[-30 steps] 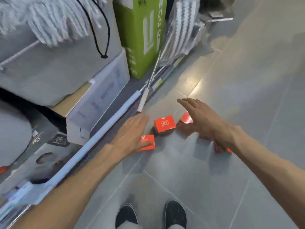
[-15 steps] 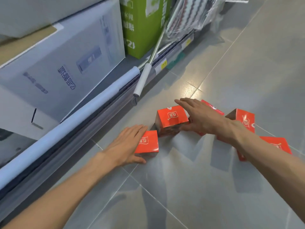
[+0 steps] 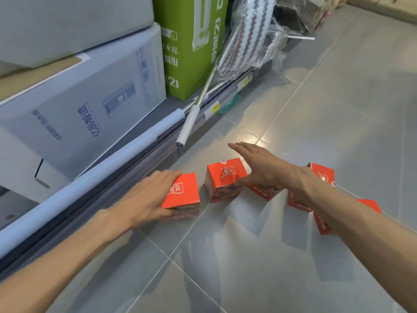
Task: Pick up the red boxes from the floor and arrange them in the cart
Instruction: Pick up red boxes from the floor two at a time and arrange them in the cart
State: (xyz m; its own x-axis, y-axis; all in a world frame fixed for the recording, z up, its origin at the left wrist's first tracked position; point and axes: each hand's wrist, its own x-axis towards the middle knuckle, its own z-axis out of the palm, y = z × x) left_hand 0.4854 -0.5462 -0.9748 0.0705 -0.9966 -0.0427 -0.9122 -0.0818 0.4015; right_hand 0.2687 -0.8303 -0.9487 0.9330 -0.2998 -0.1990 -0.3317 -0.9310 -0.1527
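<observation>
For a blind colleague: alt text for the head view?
Two bare hands reach for red boxes on a grey tiled floor: the left hand rests on one, the right hand hovers open over others. Shelved cartons stand left.

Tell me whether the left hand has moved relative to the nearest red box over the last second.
Yes. The left hand has closed onto the leftmost red box, with fingers over its top and thumb under its near side; earlier it only reached toward it.

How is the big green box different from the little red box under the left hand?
The tall green cardboard box stands on the shelf; the small red cardboard box sits on the floor tiles. The left hand touches the red box; nothing touches the green one. Both carry printed white writing.
</observation>
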